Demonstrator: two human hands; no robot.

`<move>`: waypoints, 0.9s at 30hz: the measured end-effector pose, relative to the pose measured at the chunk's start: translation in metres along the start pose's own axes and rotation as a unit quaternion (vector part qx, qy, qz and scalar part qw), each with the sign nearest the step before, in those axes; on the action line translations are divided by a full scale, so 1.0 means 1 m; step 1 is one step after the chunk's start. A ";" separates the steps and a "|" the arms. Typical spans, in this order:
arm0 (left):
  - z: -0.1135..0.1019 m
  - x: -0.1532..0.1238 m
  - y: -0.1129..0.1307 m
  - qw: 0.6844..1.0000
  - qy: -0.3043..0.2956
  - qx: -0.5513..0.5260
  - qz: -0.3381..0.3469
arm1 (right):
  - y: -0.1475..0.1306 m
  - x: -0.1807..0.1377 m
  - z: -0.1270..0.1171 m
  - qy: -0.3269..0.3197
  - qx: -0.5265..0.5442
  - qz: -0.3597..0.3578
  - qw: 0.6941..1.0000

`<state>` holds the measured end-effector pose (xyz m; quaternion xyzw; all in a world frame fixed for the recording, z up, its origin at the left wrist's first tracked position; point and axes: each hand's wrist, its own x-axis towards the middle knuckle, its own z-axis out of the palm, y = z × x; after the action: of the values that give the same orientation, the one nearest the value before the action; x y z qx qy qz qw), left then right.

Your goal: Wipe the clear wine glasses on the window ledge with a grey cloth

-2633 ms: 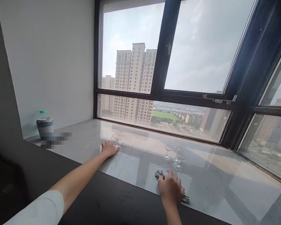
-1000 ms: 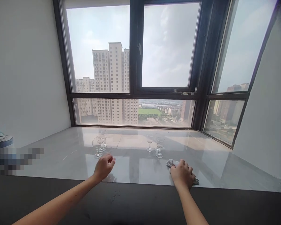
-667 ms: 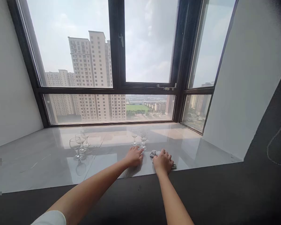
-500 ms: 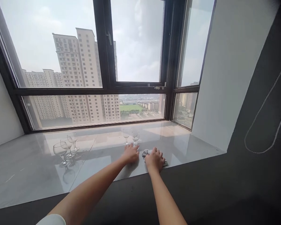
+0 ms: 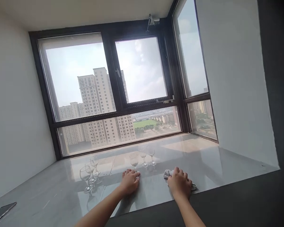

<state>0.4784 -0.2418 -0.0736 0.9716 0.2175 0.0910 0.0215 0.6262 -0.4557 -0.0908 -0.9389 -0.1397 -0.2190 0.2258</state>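
My left hand [image 5: 130, 182] rests low on the sill, its fingers closed at the foot of a clear stemmed wine glass [image 5: 133, 159]. That glass stands upright, with its foot partly hidden by the fingers. Just behind and to the right are two more upright wine glasses, one [image 5: 143, 153] beside the other [image 5: 151, 151]. Near the sill's front edge, my right hand [image 5: 180, 183] is closed over a crumpled light grey cloth [image 5: 168, 173], pressing it on the surface. Parts of the cloth stick out on both sides of the hand.
Three more stemmed glasses [image 5: 85, 174] stand close together at the left on the glossy grey sill [image 5: 153, 186]. A dark flat device [image 5: 2, 212] lies at the far left edge. Behind runs a dark-framed window [image 5: 123, 108]; a white wall [image 5: 236, 94] bounds the right.
The view has tilted and shifted, bringing the ceiling and the dark device into sight. My left hand and its glass have moved left, away from the other two glasses. My right hand stays on the cloth.
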 end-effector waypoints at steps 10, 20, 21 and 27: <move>-0.014 -0.050 -0.101 0.983 0.022 0.032 -0.181 | 0.011 0.006 0.023 -0.015 0.000 -0.028 0.999; 0.009 -0.035 -0.127 0.952 0.049 0.003 -0.303 | 0.015 0.007 0.022 -0.038 0.014 -0.030 0.999; 0.010 -0.035 -0.128 0.950 0.049 0.005 -0.310 | 0.014 0.006 0.021 -0.042 0.018 -0.028 0.999; 0.008 -0.031 -0.129 0.944 0.043 0.015 -0.326 | 0.012 0.003 0.014 -0.031 0.005 -0.028 0.999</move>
<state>0.3978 -0.1382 -0.0973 0.8428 0.5247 0.1170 0.0266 0.6381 -0.4584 -0.1049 -0.9399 -0.1737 -0.1953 0.2198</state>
